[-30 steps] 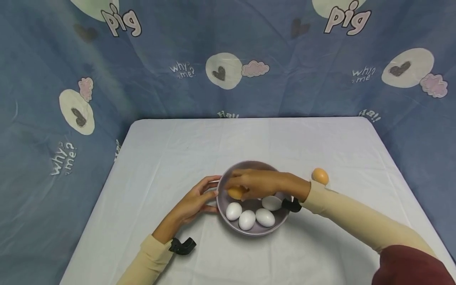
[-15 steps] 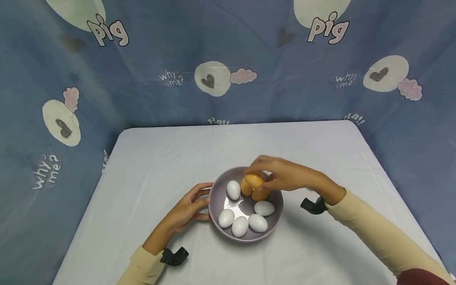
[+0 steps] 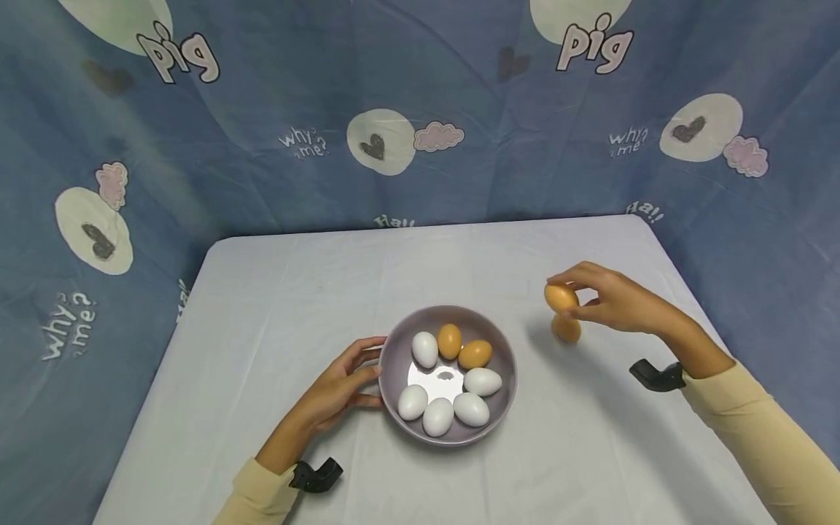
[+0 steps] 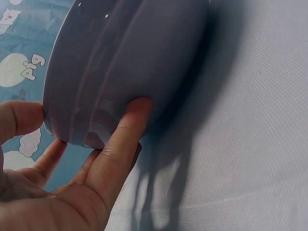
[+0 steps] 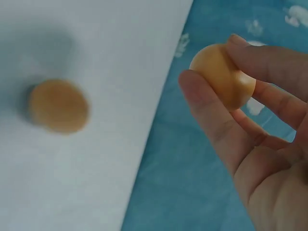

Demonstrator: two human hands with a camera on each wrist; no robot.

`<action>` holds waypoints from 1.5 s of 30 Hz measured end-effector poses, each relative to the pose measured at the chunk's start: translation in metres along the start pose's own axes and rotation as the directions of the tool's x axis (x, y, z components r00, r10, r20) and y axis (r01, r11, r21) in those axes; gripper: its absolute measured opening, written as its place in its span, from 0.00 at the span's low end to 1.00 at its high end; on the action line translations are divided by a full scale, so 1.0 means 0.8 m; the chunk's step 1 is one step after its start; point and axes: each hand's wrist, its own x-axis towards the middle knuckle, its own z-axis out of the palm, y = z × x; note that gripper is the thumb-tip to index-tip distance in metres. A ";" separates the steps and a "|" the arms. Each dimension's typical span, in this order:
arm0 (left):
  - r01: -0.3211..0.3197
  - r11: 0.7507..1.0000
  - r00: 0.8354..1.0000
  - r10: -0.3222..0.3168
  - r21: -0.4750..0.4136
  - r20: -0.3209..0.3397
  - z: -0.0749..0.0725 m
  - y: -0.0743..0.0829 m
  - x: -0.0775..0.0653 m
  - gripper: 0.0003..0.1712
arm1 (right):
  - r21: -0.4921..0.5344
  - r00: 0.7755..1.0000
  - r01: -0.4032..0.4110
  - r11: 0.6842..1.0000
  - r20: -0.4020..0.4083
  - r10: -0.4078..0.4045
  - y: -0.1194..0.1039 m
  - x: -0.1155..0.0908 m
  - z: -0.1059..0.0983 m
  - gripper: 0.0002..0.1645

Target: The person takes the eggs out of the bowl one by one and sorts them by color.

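With its thumb and fingertips, my right hand (image 3: 610, 299) pinches an orange-brown egg (image 3: 561, 297) above the table. Just below it, a second orange-brown egg (image 3: 566, 329) lies on the cloth, blurred in the right wrist view. My left hand (image 3: 341, 383) rests against the outside of a grey-purple bowl (image 3: 397, 357). The left wrist view has its fairly straight thumb (image 4: 127, 132) on the bowl's outer wall and other fingertips near the rim. Inside the bowl are several white eggs (image 3: 438, 416) and two orange-brown eggs (image 3: 475, 354).
A white cloth (image 3: 315, 284) covers the table. Behind and beside it hangs a blue patterned curtain (image 3: 262, 182). Black camera mounts (image 3: 316, 475) sit at both wrists.
My right hand has lifted an orange-brown egg out of the bowl and moved right, over the egg on the table. My left hand stays at the bowl's left side.
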 end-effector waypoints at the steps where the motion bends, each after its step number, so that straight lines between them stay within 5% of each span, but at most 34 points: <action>1: 0.002 1.000 1.000 -0.002 0.000 -0.001 0.000 0.000 0.000 0.31 | -0.005 1.000 -0.010 1.000 -0.010 0.010 0.006 -0.006 0.000 0.30; 21: 0.001 1.000 1.000 -0.001 -0.022 0.015 0.000 0.003 -0.006 0.31 | 0.003 0.970 -0.239 0.971 -0.033 0.239 0.091 -0.046 0.025 0.33; 45: 0.002 1.000 1.000 -0.002 -0.018 0.014 0.002 0.001 -0.001 0.32 | 0.023 0.963 -0.268 0.963 -0.017 0.268 0.118 -0.045 0.050 0.33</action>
